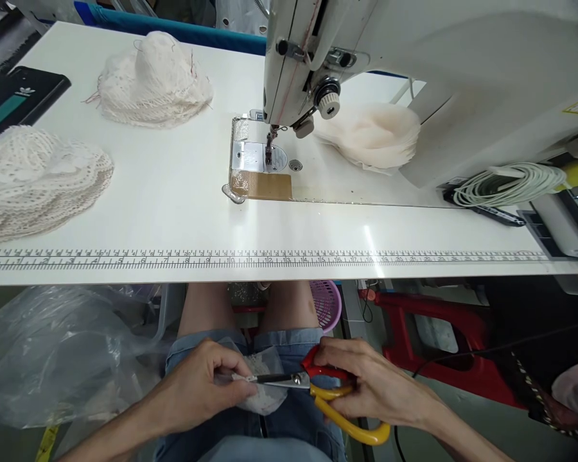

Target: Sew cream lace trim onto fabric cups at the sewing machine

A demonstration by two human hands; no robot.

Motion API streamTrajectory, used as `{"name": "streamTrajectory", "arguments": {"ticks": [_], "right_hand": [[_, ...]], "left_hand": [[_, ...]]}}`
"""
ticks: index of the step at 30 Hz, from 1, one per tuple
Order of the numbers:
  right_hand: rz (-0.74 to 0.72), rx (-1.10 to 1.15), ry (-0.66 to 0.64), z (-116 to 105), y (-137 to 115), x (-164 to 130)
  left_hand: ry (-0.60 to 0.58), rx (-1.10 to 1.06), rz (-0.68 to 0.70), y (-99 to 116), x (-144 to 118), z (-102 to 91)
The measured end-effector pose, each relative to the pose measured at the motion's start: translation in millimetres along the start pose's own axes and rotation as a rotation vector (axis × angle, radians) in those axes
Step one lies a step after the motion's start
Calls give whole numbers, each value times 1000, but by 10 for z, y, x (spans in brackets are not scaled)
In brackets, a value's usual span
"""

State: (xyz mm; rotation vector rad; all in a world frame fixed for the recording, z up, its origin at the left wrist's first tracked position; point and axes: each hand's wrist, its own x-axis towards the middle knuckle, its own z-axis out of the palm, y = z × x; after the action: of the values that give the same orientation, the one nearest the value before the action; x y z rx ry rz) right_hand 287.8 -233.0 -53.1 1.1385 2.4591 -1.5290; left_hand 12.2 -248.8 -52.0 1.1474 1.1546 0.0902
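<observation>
Over my lap, my left hand point(216, 378) pinches a small piece of sheer white lace fabric point(268, 396) between thumb and fingers. My right hand point(366, 382) grips a pair of scissors point(332, 385) with one red and one yellow handle loop. The scissor blades point left, their tips at the fabric edge beside my left fingertips. Whether the blades have fabric between them I cannot make out. Above my hands stands a white sewing machine point(289, 70), its needle and presser foot over the metal plate point(250, 156).
White lace pieces lie in a pile point(38, 183) at left and another pile point(154, 83) behind. Peach fabric pieces point(376, 135) sit under the machine arm. A phone point(22, 96), a coiled cable point(510, 183), a plastic bag point(72, 353), a red stool point(443, 346) and a purple basket point(328, 305) surround me.
</observation>
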Motion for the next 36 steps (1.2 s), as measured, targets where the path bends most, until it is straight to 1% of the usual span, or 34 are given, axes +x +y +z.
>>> {"name": "streamTrajectory", "arguments": {"ticks": [4, 7, 16, 23, 28, 33, 36], "right_hand": [[-23, -22, 1, 41, 53, -32], [6, -34, 30, 63, 66, -42], [65, -18, 27, 59, -18, -37], [109, -7, 20, 70, -31, -35], [116, -4, 13, 67, -24, -43], [94, 7, -8, 69, 6, -47], [106, -2, -5, 73, 15, -60]], "left_hand": [[-32, -49, -6, -4, 4, 13], [-45, -62, -23, 13, 9, 15], [1, 54, -58, 33, 1, 17], [45, 153, -99, 28, -29, 15], [13, 111, -77, 4, -17, 31], [6, 89, -69, 52, -19, 11], [-4, 81, -77, 62, -25, 7]]}}
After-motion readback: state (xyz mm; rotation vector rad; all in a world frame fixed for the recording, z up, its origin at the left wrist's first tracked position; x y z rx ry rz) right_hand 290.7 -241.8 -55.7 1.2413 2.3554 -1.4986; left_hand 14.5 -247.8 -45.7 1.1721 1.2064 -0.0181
